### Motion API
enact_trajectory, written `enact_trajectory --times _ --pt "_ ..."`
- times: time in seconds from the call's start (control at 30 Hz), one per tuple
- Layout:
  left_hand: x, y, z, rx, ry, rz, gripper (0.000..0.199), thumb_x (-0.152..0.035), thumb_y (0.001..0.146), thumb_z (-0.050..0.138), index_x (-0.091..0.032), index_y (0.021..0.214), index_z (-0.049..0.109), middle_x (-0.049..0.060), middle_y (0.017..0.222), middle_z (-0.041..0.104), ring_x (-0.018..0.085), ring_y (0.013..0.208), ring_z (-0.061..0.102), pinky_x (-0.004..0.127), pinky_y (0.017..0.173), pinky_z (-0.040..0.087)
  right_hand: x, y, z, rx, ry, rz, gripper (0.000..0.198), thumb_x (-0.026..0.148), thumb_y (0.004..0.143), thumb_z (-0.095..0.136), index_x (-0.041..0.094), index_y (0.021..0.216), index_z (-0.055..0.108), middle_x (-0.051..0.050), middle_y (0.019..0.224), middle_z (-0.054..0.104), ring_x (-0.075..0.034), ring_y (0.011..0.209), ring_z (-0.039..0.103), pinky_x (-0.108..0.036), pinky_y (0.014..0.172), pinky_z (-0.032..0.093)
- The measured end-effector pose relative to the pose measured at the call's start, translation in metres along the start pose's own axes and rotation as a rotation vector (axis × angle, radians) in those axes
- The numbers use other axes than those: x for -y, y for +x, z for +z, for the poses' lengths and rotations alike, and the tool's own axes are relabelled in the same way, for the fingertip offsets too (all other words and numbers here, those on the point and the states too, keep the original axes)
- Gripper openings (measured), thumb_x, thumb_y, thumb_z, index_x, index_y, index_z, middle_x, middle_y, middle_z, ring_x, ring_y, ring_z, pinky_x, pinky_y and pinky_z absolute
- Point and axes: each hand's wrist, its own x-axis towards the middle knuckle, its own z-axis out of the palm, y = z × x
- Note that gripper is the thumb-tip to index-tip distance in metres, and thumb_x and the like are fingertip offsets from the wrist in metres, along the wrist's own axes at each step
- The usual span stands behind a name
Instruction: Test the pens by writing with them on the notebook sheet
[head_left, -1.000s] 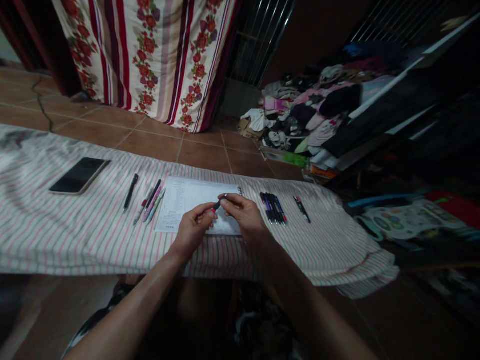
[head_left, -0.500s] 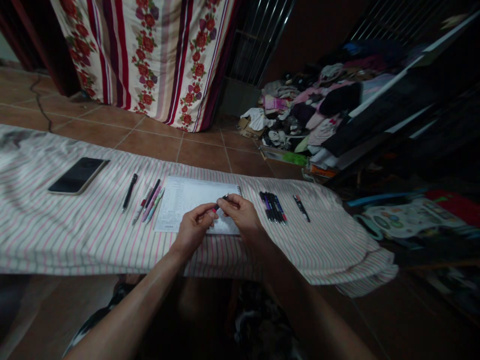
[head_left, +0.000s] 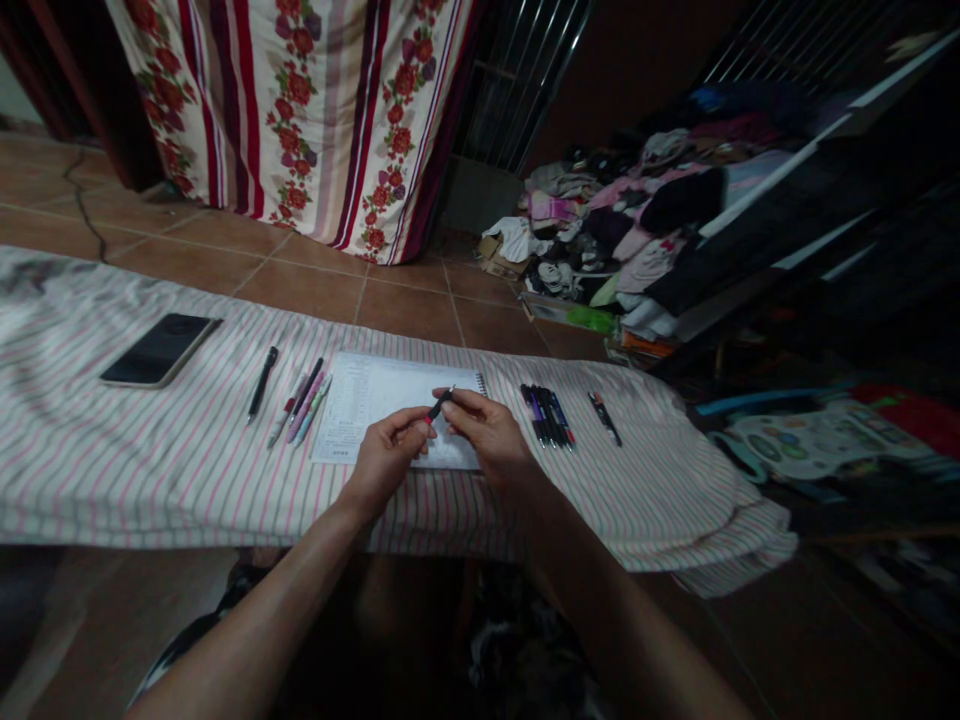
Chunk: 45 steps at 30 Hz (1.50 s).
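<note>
Cloth edge (head_left: 442,532) nearby, pen (head_left: 439,405) in hands (head_left: 390,450) (head_left: 486,425)

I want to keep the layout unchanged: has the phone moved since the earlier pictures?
No, the phone lies in the same place on the cloth.

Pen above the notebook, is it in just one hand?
No, the left hand and the right hand both have fingers on the pen.

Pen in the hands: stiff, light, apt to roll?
Likely stiff: the pen looks straight between left hand and right hand. Its slim barrel suggests it's light and may roll, though wrinkles in the striped cloth could slow it.
</note>
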Motion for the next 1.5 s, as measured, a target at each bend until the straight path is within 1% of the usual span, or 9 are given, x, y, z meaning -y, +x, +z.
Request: enact_trajectory --times 0.13,0.3,0.5,0.67,0.77,0.9,0.97,1.2,1.5 --pt "0.0009 0.0006 -0.0001 0.021 0.0 0.02 0.027 -0.024 0.07 0.061 -0.013 0.095 0.064 -0.001 0.067 0.061 0.008 0.056 0.048 0.022 0.057 0.038 -0.0011 0.0023 0.0002 -0.024 -0.017 -0.002 0.028 0.036 0.059 0.07 0.02 0.081 0.069 -0.003 0.085 0.066 -0.014 0.073 0.055 -0.025 0.06 0.039" --pt "0.0005 0.001 0.0007 0.005 -0.003 0.032 0.027 -0.023 0.069 0.063 -0.014 0.094 0.064 -0.001 0.066 0.061 0.009 0.057 0.049 0.022 0.058 0.039 -0.0014 0.0033 0.001 -0.042 0.001 0.004 0.028 0.037 0.056 0.072 0.018 0.076 0.068 -0.002 0.079 0.065 -0.014 0.07 0.055 -0.026 0.06 0.039" --pt "0.0007 0.0005 0.0022 -0.003 0.006 0.028 0.026 -0.023 0.068 0.064 -0.013 0.091 0.065 0.0 0.065 0.062 0.009 0.056 0.05 0.022 0.058 0.04 -0.0011 0.003 0.0027 -0.034 -0.011 0.006 0.026 0.038 0.055 0.072 0.017 0.068 0.062 0.002 0.064 0.059 -0.011 0.06 0.05 -0.024 0.057 0.038" --pt "0.0035 0.0014 0.0018 -0.017 0.03 0.033 0.028 -0.026 0.068 0.063 -0.013 0.092 0.066 0.001 0.066 0.062 0.01 0.056 0.05 0.023 0.057 0.041 -0.0022 0.003 0.0049 -0.031 -0.035 0.026 0.028 0.041 0.057 0.07 0.017 0.067 0.059 0.003 0.059 0.057 -0.01 0.056 0.049 -0.024 0.055 0.037" --pt "0.0032 0.0024 0.0011 -0.027 0.026 0.018 0.028 -0.026 0.068 0.063 -0.012 0.092 0.066 0.0 0.064 0.062 0.009 0.055 0.05 0.022 0.057 0.04 -0.0032 0.003 0.0035 -0.019 -0.017 0.031 0.029 0.041 0.057 0.071 0.018 0.072 0.062 0.002 0.064 0.059 -0.011 0.059 0.051 -0.024 0.055 0.038" --pt "0.0013 0.0031 -0.0001 -0.032 0.001 0.016 0.026 -0.026 0.068 0.063 -0.013 0.09 0.066 0.0 0.063 0.062 0.008 0.054 0.049 0.022 0.055 0.038 -0.0023 0.003 -0.0004 0.012 -0.001 0.016 0.034 0.041 0.062 0.067 0.021 0.09 0.066 -0.003 0.088 0.064 -0.013 0.073 0.055 -0.023 0.058 0.04" --pt "0.0008 0.003 -0.0004 -0.024 -0.011 0.01 0.025 -0.025 0.068 0.063 -0.013 0.09 0.066 0.0 0.064 0.062 0.008 0.054 0.049 0.022 0.055 0.038 -0.0011 0.0031 -0.0021 0.009 -0.006 0.001 0.035 0.04 0.062 0.068 0.021 0.092 0.067 -0.003 0.093 0.065 -0.014 0.076 0.055 -0.023 0.059 0.04" --pt "0.0018 0.0018 0.0001 -0.004 -0.002 0.004 0.024 -0.024 0.069 0.063 -0.013 0.091 0.064 0.0 0.066 0.062 0.008 0.056 0.049 0.021 0.057 0.038 -0.0006 0.0045 -0.0037 -0.035 -0.008 0.007 0.03 0.037 0.059 0.071 0.021 0.084 0.07 -0.003 0.087 0.066 -0.015 0.076 0.056 -0.024 0.059 0.04" --pt "0.0033 0.0038 -0.0021 0.013 0.005 0.037 0.023 -0.024 0.071 0.061 -0.013 0.091 0.062 0.0 0.067 0.061 0.008 0.056 0.049 0.021 0.056 0.039 0.0 0.0067 0.0006 -0.032 -0.002 -0.007 0.029 0.036 0.058 0.07 0.019 0.081 0.069 -0.003 0.083 0.065 -0.013 0.072 0.054 -0.023 0.057 0.039"
